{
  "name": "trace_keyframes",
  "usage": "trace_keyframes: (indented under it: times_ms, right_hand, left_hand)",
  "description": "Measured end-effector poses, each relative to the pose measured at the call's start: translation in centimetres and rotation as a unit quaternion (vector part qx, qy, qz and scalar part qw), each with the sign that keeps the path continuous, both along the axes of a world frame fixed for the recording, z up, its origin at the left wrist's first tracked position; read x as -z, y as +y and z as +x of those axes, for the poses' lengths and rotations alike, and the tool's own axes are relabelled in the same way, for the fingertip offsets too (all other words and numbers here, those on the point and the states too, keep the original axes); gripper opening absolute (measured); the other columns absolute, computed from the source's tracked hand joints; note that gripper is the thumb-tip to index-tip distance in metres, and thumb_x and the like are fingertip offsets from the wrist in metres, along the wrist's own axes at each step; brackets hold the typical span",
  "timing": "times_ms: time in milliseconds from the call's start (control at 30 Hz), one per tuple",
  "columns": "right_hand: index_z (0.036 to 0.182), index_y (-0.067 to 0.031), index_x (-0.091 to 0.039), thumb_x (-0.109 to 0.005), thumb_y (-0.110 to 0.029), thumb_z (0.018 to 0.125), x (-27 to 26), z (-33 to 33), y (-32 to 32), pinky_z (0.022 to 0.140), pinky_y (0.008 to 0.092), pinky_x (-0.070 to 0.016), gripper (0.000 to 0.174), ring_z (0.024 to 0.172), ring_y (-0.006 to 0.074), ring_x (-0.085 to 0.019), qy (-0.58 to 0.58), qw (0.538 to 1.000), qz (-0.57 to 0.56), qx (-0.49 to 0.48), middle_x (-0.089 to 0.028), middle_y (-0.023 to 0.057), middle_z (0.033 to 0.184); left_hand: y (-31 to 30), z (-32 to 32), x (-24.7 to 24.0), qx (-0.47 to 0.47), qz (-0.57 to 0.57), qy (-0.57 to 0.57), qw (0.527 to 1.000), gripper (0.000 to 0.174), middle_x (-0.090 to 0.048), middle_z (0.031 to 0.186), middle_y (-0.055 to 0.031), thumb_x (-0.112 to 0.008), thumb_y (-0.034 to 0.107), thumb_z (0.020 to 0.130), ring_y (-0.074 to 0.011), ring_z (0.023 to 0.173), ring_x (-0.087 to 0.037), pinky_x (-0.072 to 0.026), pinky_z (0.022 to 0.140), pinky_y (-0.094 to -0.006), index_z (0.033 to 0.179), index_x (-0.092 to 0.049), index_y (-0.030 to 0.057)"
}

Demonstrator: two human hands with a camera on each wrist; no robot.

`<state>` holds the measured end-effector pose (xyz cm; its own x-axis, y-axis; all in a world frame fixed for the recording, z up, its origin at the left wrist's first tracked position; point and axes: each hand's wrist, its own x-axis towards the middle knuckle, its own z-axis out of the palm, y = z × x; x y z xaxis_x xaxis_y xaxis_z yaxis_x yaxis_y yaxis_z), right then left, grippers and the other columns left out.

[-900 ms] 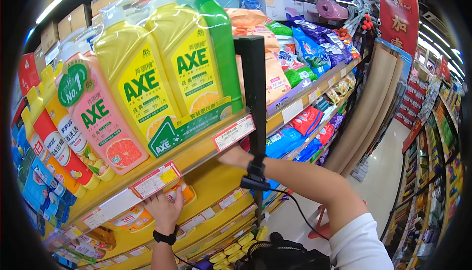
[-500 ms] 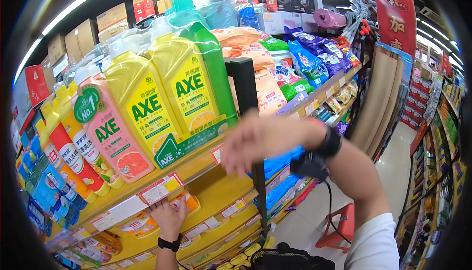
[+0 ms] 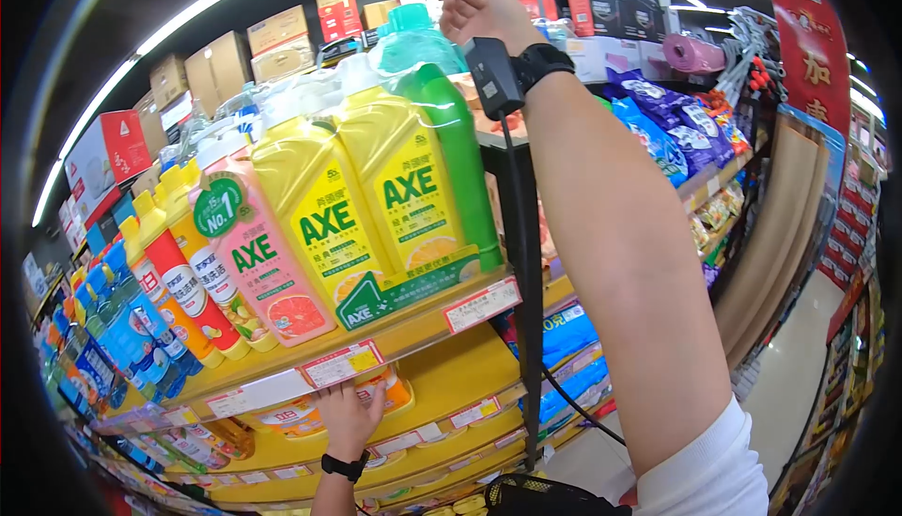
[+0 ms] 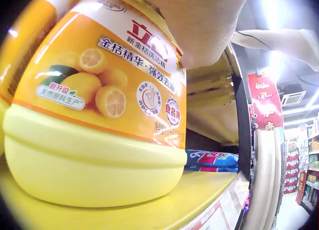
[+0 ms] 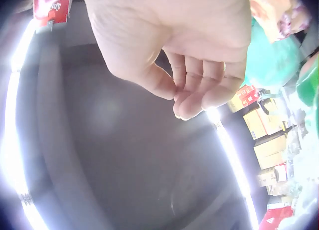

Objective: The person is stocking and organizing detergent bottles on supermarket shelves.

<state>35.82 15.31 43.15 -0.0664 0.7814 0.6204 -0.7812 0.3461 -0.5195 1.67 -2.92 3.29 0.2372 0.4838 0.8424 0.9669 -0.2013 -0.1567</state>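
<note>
My left hand (image 3: 346, 417) is at the lower shelf, fingers pointing up and thumb apart, right at an orange-and-yellow dish soap bottle (image 4: 99, 120). In the left wrist view that bottle stands upright on the yellow shelf, and the hand (image 4: 207, 25) overlaps its upper part. My right hand (image 3: 487, 16) is raised above the top shelf, level with the teal bottle tops (image 3: 413, 41). Seen from the right wrist, the hand (image 5: 184, 55) has loosely bent fingers, thumb near the fingertips, and nothing in it. Yellow AXE bottles (image 3: 315, 206) and a green bottle (image 3: 460, 173) stand below it.
A black shelf post (image 3: 523, 309) rises right of the bottles. Bagged detergents (image 3: 658, 121) fill the neighbouring shelf. Boxes (image 3: 218, 70) line the top at the back. Price tags (image 3: 482, 305) run along the shelf edge. Brown rolls (image 3: 775, 234) stand at the right.
My right hand came out from under the shelf edge beside the post and rose above the bottle tops. The left hand stays at the lower-shelf bottle. The head view has shifted.
</note>
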Motion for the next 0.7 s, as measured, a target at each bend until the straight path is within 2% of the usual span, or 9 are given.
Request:
trace_keyframes:
  times_ms: [100,233,333,367,467,533,600,633,700]
  right_hand:
    - [0.107,0.0064,-0.054,-0.051,-0.01,0.095,0.0,0.0,1.7,0.068,0.0371,-0.0517,0.021,0.077,0.0212,-0.058,0.01,1.0,0.0,0.02,-0.058,0.0119,0.088]
    - [0.09,0.0032,-0.059,-0.052,-0.011,0.092,0.2,-1.0,2.8,0.062,0.0352,-0.0527,0.016,0.071,0.0168,-0.059,-0.006,1.0,-0.027,0.006,-0.058,0.0081,0.079]
    - [0.09,0.0024,-0.06,-0.051,-0.012,0.092,-0.2,-0.9,4.0,0.061,0.0349,-0.0529,0.017,0.068,0.0162,-0.059,-0.065,0.998,-0.004,0.017,-0.059,0.0073,0.076]
    - [0.1,0.0064,-0.057,-0.047,-0.01,0.095,-0.4,-1.0,4.2,0.062,0.0353,-0.0528,0.02,0.069,0.0197,-0.057,-0.061,0.998,0.014,0.033,-0.058,0.0109,0.08]
    - [0.1,0.0079,-0.057,-0.046,-0.01,0.096,-2.7,0.2,7.7,0.064,0.0373,-0.0549,0.022,0.069,0.0194,-0.058,-0.115,0.985,0.088,0.092,-0.059,0.0103,0.079]
    - [0.103,0.0053,-0.059,-0.051,-0.014,0.095,-3.5,0.5,9.7,0.067,0.0374,-0.0562,0.022,0.07,0.0201,-0.06,-0.103,0.984,0.111,0.095,-0.06,0.0085,0.078]
    - [0.104,0.003,-0.06,-0.054,-0.017,0.095,-5.0,1.5,14.4,0.069,0.0364,-0.056,0.023,0.072,0.0199,-0.062,-0.13,0.97,0.169,0.113,-0.062,0.0078,0.08]
    - [0.104,0.0012,-0.06,-0.054,-0.018,0.095,-4.6,1.4,15.3,0.07,0.0359,-0.0546,0.022,0.072,0.0191,-0.061,-0.139,0.969,0.189,0.081,-0.062,0.0065,0.08]
    - [0.104,-0.0025,-0.06,-0.053,-0.02,0.097,-2.0,3.5,17.1,0.072,0.035,-0.0517,0.02,0.073,0.0173,-0.06,-0.132,0.969,0.199,-0.059,-0.061,0.0038,0.079]
  left_hand:
    - [0.1,-0.2,0.5,0.002,-0.021,-0.013,1.0,0.062,-0.057,0.117,-0.0236,-0.075,0.039,0.078,-0.0431,0.108,-0.053,-0.0413,0.089,-0.0543,0.121,-0.056,-0.0025]
    - [0.2,-0.1,0.4,0.001,-0.012,-0.009,1.0,0.062,-0.057,0.117,-0.0228,-0.076,0.039,0.078,-0.0426,0.108,-0.053,-0.04,0.093,-0.056,0.12,-0.057,-0.0014]
    - [0.6,-0.4,0.8,0.008,-0.003,-0.003,1.0,0.062,-0.057,0.118,-0.0232,-0.076,0.038,0.077,-0.0431,0.11,-0.053,-0.0387,0.095,-0.0562,0.12,-0.057,-0.0011]
    - [0.5,-0.4,0.9,0.01,-0.01,-0.01,1.0,0.061,-0.057,0.118,-0.0232,-0.076,0.038,0.077,-0.0431,0.11,-0.053,-0.038,0.096,-0.0565,0.12,-0.057,-0.0008]
    - [0.5,-0.2,0.8,0.009,-0.021,-0.016,1.0,0.064,-0.056,0.12,-0.024,-0.076,0.037,0.077,-0.044,0.113,-0.051,-0.0356,0.099,-0.0574,0.124,-0.054,-0.0009]
    - [0.4,0.0,0.6,-0.001,-0.014,-0.003,1.0,0.07,-0.053,0.124,-0.0252,-0.076,0.036,0.078,-0.0455,0.118,-0.048,-0.0336,0.102,-0.0579,0.131,-0.049,-0.0021]
    - [0.9,-0.2,0.8,0.036,-0.065,-0.026,0.997,0.067,-0.054,0.123,-0.0245,-0.075,0.036,0.079,-0.0439,0.118,-0.049,-0.0335,0.102,-0.0583,0.129,-0.05,-0.001]
    - [0.4,-0.2,0.7,0.039,-0.086,-0.05,0.994,0.065,-0.055,0.123,-0.0242,-0.074,0.037,0.08,-0.0431,0.117,-0.05,-0.0334,0.102,-0.0585,0.128,-0.051,-0.0005]
    - [0.1,0.2,-0.1,0.026,-0.036,-0.015,0.999,0.058,-0.058,0.12,-0.0206,-0.074,0.038,0.08,-0.0393,0.113,-0.054,-0.036,0.101,-0.0562,0.123,-0.055,0.0029]
